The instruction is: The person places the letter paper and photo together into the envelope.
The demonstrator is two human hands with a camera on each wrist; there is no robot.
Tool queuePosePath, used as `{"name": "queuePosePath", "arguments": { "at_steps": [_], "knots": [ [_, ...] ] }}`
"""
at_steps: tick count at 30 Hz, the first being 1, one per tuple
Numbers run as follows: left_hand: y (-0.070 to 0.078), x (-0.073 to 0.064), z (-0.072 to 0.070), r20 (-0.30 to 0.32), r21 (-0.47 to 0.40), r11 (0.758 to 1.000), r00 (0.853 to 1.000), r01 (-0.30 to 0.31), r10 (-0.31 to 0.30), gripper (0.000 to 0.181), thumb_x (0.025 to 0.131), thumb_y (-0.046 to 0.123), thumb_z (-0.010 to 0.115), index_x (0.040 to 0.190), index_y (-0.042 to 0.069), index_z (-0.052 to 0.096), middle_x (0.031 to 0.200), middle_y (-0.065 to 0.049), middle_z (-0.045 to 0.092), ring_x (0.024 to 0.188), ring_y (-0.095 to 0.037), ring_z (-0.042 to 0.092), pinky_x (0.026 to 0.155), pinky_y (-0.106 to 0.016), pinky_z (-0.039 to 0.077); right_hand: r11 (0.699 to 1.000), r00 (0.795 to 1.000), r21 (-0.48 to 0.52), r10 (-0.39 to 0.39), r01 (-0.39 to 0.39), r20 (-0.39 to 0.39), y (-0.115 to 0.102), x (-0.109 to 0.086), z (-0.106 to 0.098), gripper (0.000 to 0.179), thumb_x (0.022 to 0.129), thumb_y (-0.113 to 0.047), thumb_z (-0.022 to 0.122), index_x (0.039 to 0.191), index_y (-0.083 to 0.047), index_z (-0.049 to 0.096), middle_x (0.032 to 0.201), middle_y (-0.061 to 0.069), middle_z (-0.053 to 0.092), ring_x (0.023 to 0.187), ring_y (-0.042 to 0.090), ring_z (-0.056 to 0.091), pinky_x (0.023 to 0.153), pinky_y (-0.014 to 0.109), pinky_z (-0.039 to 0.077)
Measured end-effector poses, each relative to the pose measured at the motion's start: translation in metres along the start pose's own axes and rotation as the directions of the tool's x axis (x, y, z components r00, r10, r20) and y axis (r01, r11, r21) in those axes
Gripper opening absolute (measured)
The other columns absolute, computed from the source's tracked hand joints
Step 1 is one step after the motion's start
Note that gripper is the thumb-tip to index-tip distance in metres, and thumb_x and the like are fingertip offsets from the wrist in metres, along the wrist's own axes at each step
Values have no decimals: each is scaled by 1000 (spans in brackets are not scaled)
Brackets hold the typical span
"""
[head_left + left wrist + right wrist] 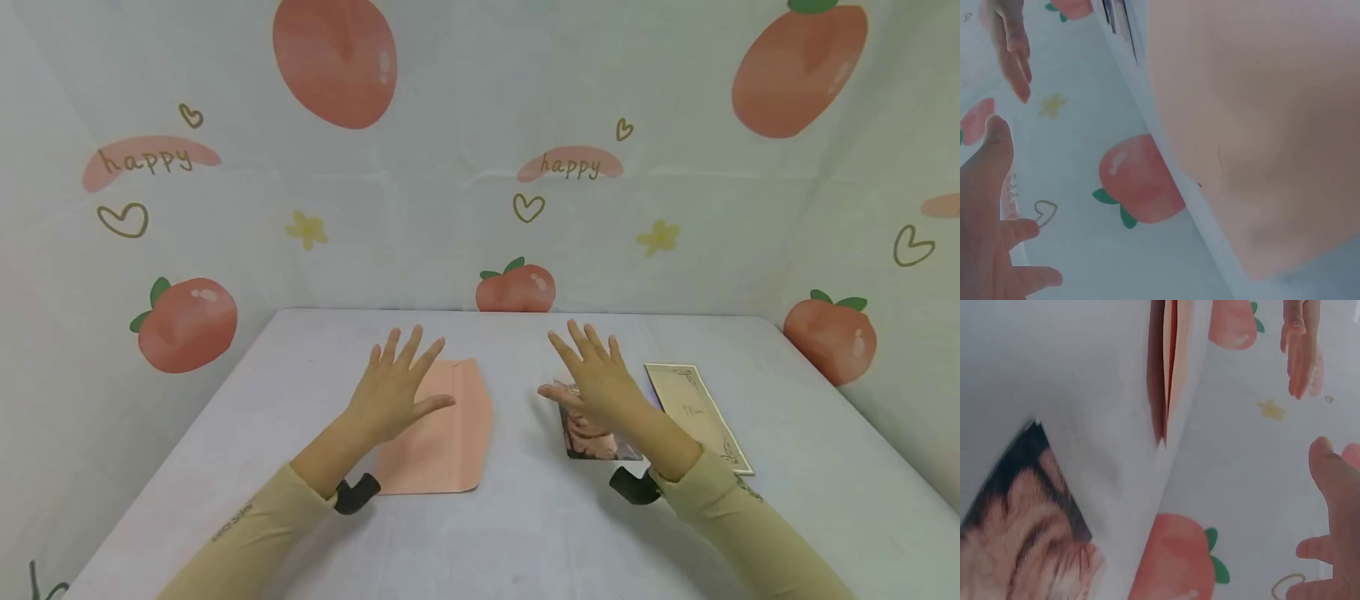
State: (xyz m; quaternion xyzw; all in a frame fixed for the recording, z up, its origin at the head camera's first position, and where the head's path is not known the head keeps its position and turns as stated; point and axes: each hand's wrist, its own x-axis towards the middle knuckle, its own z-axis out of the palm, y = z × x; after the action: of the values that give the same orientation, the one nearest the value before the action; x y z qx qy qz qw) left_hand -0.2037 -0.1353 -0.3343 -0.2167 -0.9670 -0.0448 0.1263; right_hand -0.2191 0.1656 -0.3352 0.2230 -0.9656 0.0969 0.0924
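Observation:
Fingers spread, my left hand (pixel 393 392) hovers over the left part of a peach-coloured paper envelope (pixel 431 450), whose flap points right. My right hand (pixel 603 383), also spread, hangs above a printed photo card (pixel 588 437) and covers part of it. Just right of that hand lies a cream card with a gold border (pixel 693 408), partly behind my wrist. Neither hand holds anything. In the left wrist view the envelope (pixel 1260 125) fills the right side. The photo card (pixel 1029 531) shows dark and pinkish tones in the right wrist view.
A white-covered table (pixel 517 533) bears these flat items. Behind it hangs a white cloth backdrop (pixel 450 208) printed with peaches, hearts and flowers, which also closes in both sides. Black wrist mounts (pixel 356 493) sit under both forearms.

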Motion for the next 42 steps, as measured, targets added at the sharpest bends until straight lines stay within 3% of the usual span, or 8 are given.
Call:
{"name": "queuePosePath", "arguments": {
  "at_steps": [9, 16, 21, 28, 35, 42],
  "knots": [
    [4, -7, -5, 102, -165, 986, 994, -8, 25, 72, 87, 55, 53, 143, 13, 37, 150, -22, 30, 139, -47, 23, 109, -61, 25, 982, 992, 137, -125, 128, -33, -18, 1, 9, 69, 88, -43, 60, 142, -6, 37, 147, 22, 34, 136, 43, 33, 109, 60, 26],
    [3, -9, -5, 178, -221, 975, 982, -25, 66, 64, 89, 49, 56, 138, 10, 43, 148, -22, 35, 137, -45, 29, 109, -58, 27, 959, 988, 243, -153, 143, 23, -30, 3, 17, 62, 90, -40, 58, 140, -7, 40, 146, 18, 39, 132, 37, 41, 104, 52, 39],
    [2, -10, 1, 240, -248, 969, 967, -23, 85, 63, 89, 46, 57, 138, 9, 43, 146, -21, 38, 135, -45, 33, 107, -58, 31, 951, 978, 254, -199, 176, 69, -38, 6, 26, 56, 92, -36, 58, 137, -6, 44, 142, 17, 44, 129, 34, 45, 103, 49, 41],
    [3, -13, 12, 344, -261, 965, 933, -15, 107, 60, 89, 44, 58, 138, 12, 43, 147, -21, 36, 135, -47, 32, 104, -61, 33, 924, 954, 328, -257, 196, 152, -47, 9, 40, 51, 93, -33, 57, 134, -6, 47, 139, 15, 47, 128, 31, 46, 103, 46, 41],
    [5, -16, 20, 392, -255, 966, 910, -37, 138, 60, 88, 45, 59, 137, 12, 44, 147, -24, 34, 133, -50, 32, 102, -63, 33, 888, 932, 395, -322, 237, 164, -55, 12, 52, 49, 92, -30, 58, 132, -3, 49, 136, 15, 49, 128, 31, 47, 104, 44, 40],
    [8, -19, 26, 428, -241, 970, 894, -29, 133, 65, 87, 47, 60, 140, 16, 41, 149, -25, 30, 133, -52, 29, 102, -64, 32, 880, 917, 416, -338, 228, 212, -63, 15, 56, 50, 92, -30, 58, 133, -3, 49, 141, 18, 45, 133, 33, 41, 107, 47, 37]
  ]
}}
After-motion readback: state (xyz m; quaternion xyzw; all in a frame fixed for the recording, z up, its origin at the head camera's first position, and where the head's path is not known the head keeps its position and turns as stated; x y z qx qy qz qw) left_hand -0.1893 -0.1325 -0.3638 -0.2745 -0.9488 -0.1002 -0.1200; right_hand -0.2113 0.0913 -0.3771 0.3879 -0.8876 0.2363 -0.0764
